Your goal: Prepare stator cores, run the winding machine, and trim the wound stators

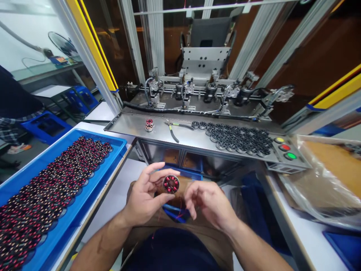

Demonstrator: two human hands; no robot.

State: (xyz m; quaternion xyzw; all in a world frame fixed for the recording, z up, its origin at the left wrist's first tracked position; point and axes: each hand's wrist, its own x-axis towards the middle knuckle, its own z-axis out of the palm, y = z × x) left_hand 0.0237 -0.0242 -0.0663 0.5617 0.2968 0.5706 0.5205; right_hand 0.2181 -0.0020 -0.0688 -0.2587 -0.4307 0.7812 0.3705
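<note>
Between the thumb and fingers of my left hand [145, 192] is a round motor stator [171, 184] with red windings, its open face turned up toward me. To its right, my right hand [210, 201] is apart from the stator, fingers curled in and slightly blurred. Thin red wire [179, 215] hangs just below those fingertips; whether they grip it I cannot tell. On the steel ledge [129, 124] ahead lie two wound stators [149, 125], cutting pliers [172, 131] with green-and-black handles, and many dark unwound stators [239, 138] at the right.
A blue tray [118, 142] full of wound stators stands at my left. Behind the ledge is a winding machine [205, 67] between metal posts. Yellow, red and green buttons [284, 147] sit at the ledge's right end, beside a plastic-lined box [318, 192]. A person [17, 101] stands at far left.
</note>
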